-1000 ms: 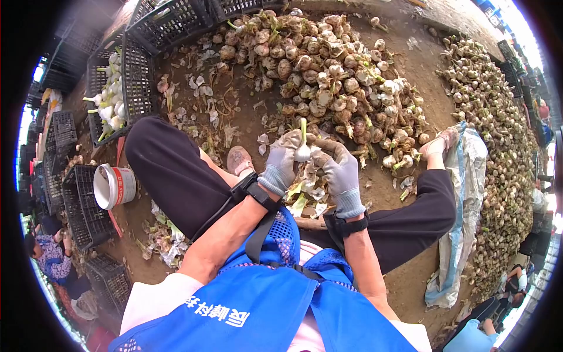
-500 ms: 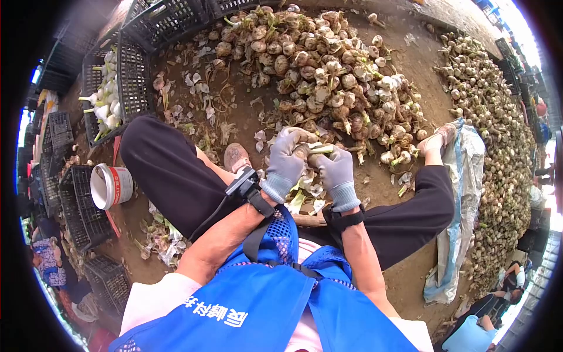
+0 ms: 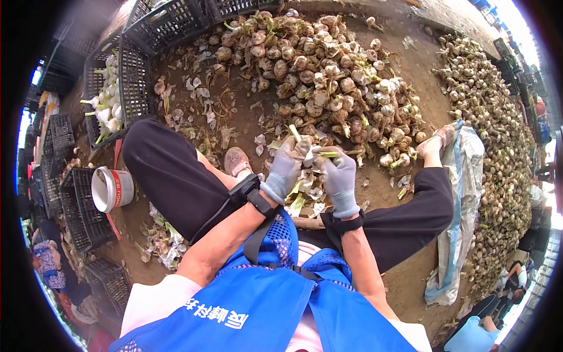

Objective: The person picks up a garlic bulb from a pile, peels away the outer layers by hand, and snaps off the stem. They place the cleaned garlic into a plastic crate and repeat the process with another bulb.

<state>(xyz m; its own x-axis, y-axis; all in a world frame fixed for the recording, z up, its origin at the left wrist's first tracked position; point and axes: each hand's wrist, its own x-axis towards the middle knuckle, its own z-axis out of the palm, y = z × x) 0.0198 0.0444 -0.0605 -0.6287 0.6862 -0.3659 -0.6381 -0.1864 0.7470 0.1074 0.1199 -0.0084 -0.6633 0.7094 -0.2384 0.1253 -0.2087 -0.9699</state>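
In front of my body, both gloved hands meet over the ground. My left hand (image 3: 285, 167) is closed around a garlic bulb (image 3: 306, 149), mostly hidden by the fingers, with its pale stem (image 3: 295, 134) poking up. Close on the right, my right hand (image 3: 338, 179) pinches a pale green strip of garlic skin (image 3: 327, 154) near the bulb. Beyond the hands lies a heap of unpeeled, soil-stained garlic (image 3: 328, 76). Loose white and green peelings (image 3: 300, 196) lie below the hands.
A black crate (image 3: 136, 76) with cleaned white garlic (image 3: 107, 108) stands at the left. Below it is a white bucket (image 3: 104, 189). A plastic sack (image 3: 460, 217) lies at my right, with a larger garlic pile (image 3: 498, 164) beyond. Other people are at the edges.
The garlic has turned in my left hand, so the stem now points up instead of right. My right hand has drawn slightly down and away, with the green strip between its fingers.
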